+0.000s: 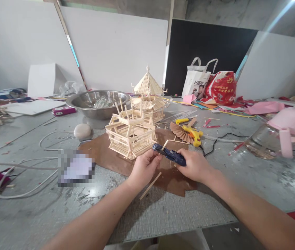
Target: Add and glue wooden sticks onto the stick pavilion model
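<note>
My left hand [145,167] is closed, thumb and fingers pinching a short thin wooden stick [165,144]. The fingers of my right hand [192,164] are wrapped round a dark blue utility knife [173,156], whose front end lies across the stick, close to my left fingertips. Its blade is hard to make out. Just beyond my hands stands a hexagonal frame built of wooden sticks [130,135], with several posts poking up. Behind it rises a stick pavilion with a pointed roof [148,85]. A loose wooden stick [150,185] lies below my left hand.
A brown sheet [116,169] lies under the work. To the right are a yellow glue gun [194,134], a brown paper fan [179,132] and a pink-lidded clear jug [263,140]. Leftward sit a steel bowl [85,107], a white stone [82,131] and a looping white cable [17,197].
</note>
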`<state>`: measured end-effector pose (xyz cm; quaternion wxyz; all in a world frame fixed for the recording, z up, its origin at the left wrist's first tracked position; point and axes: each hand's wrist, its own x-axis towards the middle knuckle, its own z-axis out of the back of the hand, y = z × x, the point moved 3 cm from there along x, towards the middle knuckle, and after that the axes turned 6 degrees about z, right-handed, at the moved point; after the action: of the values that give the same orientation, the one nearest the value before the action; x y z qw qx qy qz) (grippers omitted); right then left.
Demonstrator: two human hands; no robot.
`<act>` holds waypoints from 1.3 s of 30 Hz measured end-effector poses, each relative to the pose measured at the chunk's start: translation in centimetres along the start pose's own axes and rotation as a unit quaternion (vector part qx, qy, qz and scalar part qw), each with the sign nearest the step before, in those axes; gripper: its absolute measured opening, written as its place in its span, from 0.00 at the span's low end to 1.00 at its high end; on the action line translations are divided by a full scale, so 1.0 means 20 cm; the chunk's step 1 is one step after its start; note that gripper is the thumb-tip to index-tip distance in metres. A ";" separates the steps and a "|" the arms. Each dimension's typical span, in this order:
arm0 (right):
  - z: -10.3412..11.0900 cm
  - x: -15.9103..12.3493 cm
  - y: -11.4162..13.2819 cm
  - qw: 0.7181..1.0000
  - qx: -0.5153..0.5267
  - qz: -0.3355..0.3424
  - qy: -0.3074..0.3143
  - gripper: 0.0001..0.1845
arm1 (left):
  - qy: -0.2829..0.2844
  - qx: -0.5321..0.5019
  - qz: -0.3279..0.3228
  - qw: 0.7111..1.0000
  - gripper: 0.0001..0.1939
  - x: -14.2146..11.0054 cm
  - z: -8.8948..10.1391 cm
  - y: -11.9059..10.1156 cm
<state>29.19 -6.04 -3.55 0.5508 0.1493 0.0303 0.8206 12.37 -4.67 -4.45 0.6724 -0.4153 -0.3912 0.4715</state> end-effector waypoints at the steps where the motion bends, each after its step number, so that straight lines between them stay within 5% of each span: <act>1: 0.00 0.00 0.00 1.000 0.003 0.000 -0.001 0.11 | -0.005 0.018 -0.010 1.000 0.13 0.00 0.00 -0.01; 16: -0.01 0.01 -0.01 0.997 0.055 0.049 -0.034 0.21 | -0.021 0.090 -0.083 0.992 0.17 -0.01 0.02 -0.04; 31: 0.00 0.01 0.01 1.000 -0.008 -0.001 0.014 0.10 | -0.030 0.152 -0.095 0.983 0.15 -0.01 0.02 -0.04; 39: 0.01 0.03 -0.10 0.983 0.066 -0.044 0.166 0.32 | 0.013 0.297 -0.017 0.955 0.12 0.01 0.01 0.02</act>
<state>30.79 -4.67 -3.68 0.5626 0.0459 0.1818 0.8052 12.17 -4.37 -4.79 0.7784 -0.1961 -0.2318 0.5495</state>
